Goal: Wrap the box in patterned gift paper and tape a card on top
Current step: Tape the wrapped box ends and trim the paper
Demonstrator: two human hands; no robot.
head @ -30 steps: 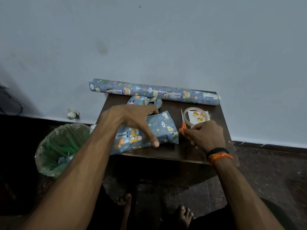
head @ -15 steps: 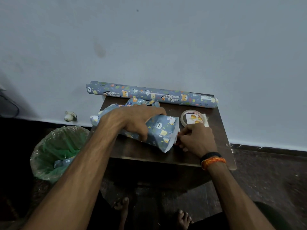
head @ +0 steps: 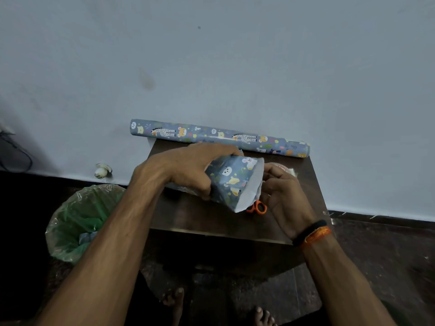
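Left hand (head: pixel 188 168) is clamped over the paper-covered box (head: pixel 229 182), fingers curled across its top and thumb underneath, holding it tilted above the small dark table (head: pixel 207 220) at the middle of the frame; the wrapped bundle sticks out to the right of those fingers, its open end showing the white inside of the paper. Right hand (head: pixel 280 196) sits just right of that open end, fingers bent in toward the paper's edge and touching it, though whether they actually pinch the flap I cannot tell from here. Orange-handled scissors (head: pixel 257 207) lie on the table just below the box's lower corner. The roll of patterned gift paper (head: pixel 219 137) rests along the table's far edge against the wall. A bin with a green liner (head: pixel 80 220) stands at lower left
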